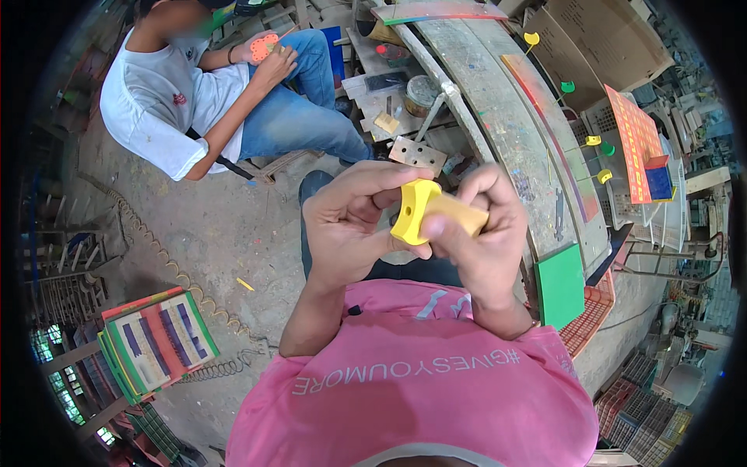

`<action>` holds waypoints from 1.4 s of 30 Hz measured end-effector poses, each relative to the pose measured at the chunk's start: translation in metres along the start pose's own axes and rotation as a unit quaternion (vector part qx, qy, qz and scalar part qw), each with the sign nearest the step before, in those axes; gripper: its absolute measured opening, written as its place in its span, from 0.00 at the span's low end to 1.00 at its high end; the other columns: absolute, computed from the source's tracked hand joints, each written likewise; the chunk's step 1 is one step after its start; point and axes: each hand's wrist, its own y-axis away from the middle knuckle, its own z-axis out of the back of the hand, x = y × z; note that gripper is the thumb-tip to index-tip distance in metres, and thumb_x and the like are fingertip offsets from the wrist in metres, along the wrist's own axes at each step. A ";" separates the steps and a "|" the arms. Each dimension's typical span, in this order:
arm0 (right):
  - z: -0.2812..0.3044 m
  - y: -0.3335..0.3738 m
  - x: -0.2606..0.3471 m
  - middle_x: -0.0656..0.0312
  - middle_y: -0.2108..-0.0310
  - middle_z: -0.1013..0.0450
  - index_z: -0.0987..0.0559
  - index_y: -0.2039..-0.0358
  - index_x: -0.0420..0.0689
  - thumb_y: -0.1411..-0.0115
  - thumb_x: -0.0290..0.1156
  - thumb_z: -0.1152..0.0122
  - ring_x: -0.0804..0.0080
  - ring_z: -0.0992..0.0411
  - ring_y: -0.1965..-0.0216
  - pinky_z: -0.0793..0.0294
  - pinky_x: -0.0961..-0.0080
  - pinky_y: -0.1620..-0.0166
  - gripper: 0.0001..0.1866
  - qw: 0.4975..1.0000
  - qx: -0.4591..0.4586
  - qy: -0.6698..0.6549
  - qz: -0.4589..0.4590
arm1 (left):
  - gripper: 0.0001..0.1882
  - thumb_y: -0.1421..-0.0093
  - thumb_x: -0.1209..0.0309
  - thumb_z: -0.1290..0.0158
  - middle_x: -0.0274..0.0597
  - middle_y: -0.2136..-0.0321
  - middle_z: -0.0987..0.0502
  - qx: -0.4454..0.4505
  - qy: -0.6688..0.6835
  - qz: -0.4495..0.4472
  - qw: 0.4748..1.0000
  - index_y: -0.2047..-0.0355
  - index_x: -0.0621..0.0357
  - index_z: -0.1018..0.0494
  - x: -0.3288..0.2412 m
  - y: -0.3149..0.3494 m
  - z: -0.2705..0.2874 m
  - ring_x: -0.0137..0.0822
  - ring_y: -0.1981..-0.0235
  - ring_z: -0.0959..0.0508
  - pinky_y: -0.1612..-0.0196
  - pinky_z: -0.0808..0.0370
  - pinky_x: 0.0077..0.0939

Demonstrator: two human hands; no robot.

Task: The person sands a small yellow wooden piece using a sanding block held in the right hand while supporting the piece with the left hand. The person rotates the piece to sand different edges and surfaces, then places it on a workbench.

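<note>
In front of my chest, my left hand (341,222) holds a small yellow piece (415,208) between thumb and fingers. The piece has curved, notched sides and a small round hole in its face. My right hand (494,241) pinches a tan flat pad (461,212), which looks like folded sandpaper, with the thumb on top. The pad touches or overlaps the right side of the yellow piece; it is slightly blurred. Fingers hide part of both things.
A co-worker (179,93) sits at the far left, holding an orange cut-out (264,47). On the right runs a long paint-stained bench (498,101), with a green board (559,286) at its near end. Yellow and green pieces on sticks stand beyond it. Stacked coloured frames (159,342) lie left.
</note>
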 end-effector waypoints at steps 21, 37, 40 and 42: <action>-0.007 0.006 0.001 0.64 0.77 0.27 0.35 0.69 0.42 0.49 0.18 0.34 0.87 0.29 0.75 0.35 0.91 0.74 0.16 1.000 -0.028 0.004 0.000 | 0.31 0.57 0.85 0.35 0.55 0.53 0.29 -0.021 -0.012 -0.022 0.999 0.51 0.71 0.31 0.007 0.006 0.001 0.44 0.53 0.24 0.51 0.23 0.34; 0.029 0.000 0.015 0.60 0.67 0.32 0.39 0.52 0.42 0.52 0.13 0.36 0.84 0.32 0.78 0.37 0.89 0.81 0.30 0.998 -0.037 -0.023 0.039 | 0.32 0.44 0.62 0.41 0.68 0.46 0.36 -0.038 0.059 0.086 0.994 0.41 0.57 0.37 -0.004 0.008 -0.005 0.50 0.58 0.21 0.57 0.20 0.34; 0.035 0.002 0.019 0.58 0.64 0.33 0.32 0.57 0.39 0.47 0.15 0.41 0.82 0.31 0.76 0.35 0.88 0.80 0.18 0.998 0.015 -0.017 0.055 | 0.30 0.41 0.59 0.45 0.69 0.45 0.37 -0.046 0.141 0.122 0.981 0.41 0.56 0.38 -0.004 0.008 -0.011 0.51 0.56 0.22 0.55 0.21 0.35; 0.029 0.003 0.023 0.56 0.61 0.32 0.27 0.60 0.36 0.44 0.17 0.44 0.79 0.30 0.73 0.34 0.88 0.79 0.11 0.998 -0.002 -0.012 0.062 | 0.30 0.40 0.58 0.47 0.69 0.45 0.37 -0.036 0.143 0.136 0.980 0.40 0.56 0.39 -0.006 0.007 -0.013 0.52 0.55 0.23 0.54 0.21 0.35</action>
